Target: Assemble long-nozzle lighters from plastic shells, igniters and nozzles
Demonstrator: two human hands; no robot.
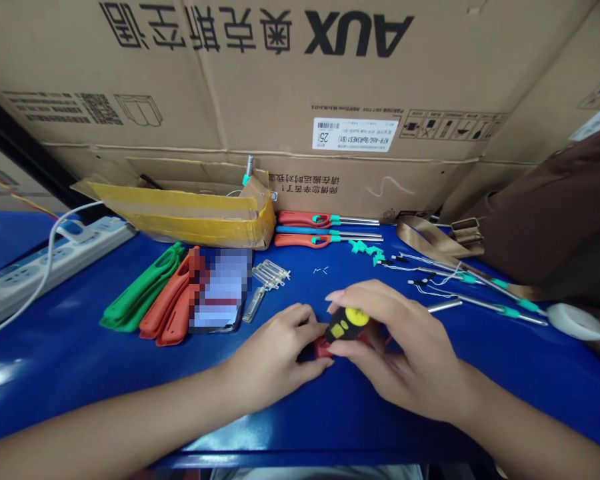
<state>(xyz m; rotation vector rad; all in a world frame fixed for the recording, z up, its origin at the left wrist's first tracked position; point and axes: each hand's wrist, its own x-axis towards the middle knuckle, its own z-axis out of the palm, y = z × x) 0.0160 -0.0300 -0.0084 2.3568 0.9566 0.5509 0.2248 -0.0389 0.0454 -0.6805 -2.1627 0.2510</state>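
My right hand (413, 350) is closed around a short black and yellow screwdriver (341, 327), its handle tilted and its tip hidden. Under it, low on the blue table, lies a red lighter (323, 347), mostly covered by my fingers. The fingers and thumb of my left hand (283, 347) pinch the lighter's left end. Just beyond my hands are a few tiny white bits (321, 270). Clear plastic lighter fuel tanks (269, 275) lie past my left hand, and metal lighter tubes with wires (460, 277) spread out beyond my right.
Green casings (143, 293), red casings (173, 307) and a phone (223, 293) lie at left. Assembled lighters (307, 239) and teal triggers (367, 249) lie near a yellow-taped box (180, 217). A power strip (55, 257) is far left; a white oval object (575, 321) is at right.
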